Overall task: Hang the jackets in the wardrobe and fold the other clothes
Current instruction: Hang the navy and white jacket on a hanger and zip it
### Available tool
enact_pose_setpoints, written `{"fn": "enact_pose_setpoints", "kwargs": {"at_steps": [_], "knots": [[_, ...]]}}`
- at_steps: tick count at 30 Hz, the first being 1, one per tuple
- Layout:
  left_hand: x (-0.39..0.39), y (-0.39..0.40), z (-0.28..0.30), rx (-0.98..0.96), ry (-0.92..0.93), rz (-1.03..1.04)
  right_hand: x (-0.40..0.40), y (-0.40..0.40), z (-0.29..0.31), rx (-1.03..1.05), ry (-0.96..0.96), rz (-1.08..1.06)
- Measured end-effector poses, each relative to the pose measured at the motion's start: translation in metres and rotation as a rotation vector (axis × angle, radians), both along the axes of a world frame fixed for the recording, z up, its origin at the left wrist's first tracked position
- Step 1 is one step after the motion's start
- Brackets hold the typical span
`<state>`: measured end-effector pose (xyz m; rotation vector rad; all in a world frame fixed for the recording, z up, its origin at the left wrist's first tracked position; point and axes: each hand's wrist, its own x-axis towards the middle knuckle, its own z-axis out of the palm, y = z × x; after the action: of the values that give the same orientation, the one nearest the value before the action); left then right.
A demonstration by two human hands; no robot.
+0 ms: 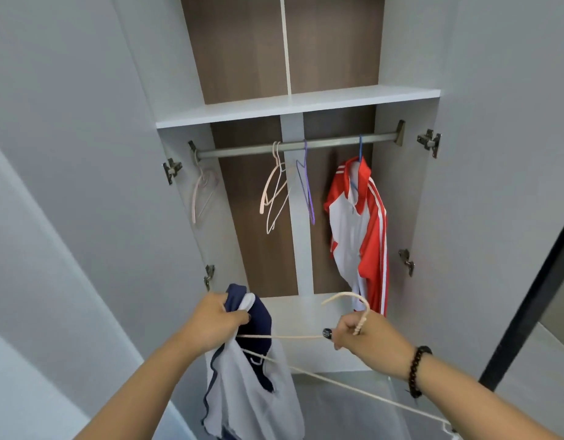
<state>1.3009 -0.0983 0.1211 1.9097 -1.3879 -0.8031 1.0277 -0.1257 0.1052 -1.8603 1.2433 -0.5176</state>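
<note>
**Navy-and-white jacket and hanger held before the open wardrobe**

My left hand [221, 315] grips the collar of a navy-blue and white fabric jacket [248, 385], my fingers curled tight around the bunched cloth near its top; the rest of the garment hangs down below my wrist. My right hand [358, 331] holds a cream wire hanger [347, 298] by the neck just under its hook, fingers wrapped round it. One arm of that hanger runs across to the jacket at my left hand, the other slants down toward the lower right past my forearm, where I wear a dark beaded bracelet [417, 369].

Ahead stands the white wardrobe [293, 104] with brown back panels, both doors open. On its grey metal rail [325, 142] hangs a red-and-white striped jacket [360, 236] on a blue hanger, at the right end. Left of it hang a bare purple hanger [306, 192], a pair of pale pink and white hangers [274, 192], and a pink hanger [202, 192] by the left wall.
</note>
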Motion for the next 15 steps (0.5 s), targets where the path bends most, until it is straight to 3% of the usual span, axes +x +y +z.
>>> {"fn": "enact_pose_setpoints", "kwargs": {"at_steps": [6, 9, 15], "knots": [[-0.007, 0.045, 0.023, -0.049, -0.251, -0.228, 0.056, 0.024, 0.012, 0.006, 0.077, 0.142], [-0.002, 0.067, 0.031, -0.017, -0.34, -0.302, 0.083, 0.035, 0.019, 0.053, -0.103, 0.115], [0.015, 0.099, 0.034, -0.101, -0.333, -0.275, 0.107, 0.047, 0.022, 0.093, -0.383, 0.047]]}}
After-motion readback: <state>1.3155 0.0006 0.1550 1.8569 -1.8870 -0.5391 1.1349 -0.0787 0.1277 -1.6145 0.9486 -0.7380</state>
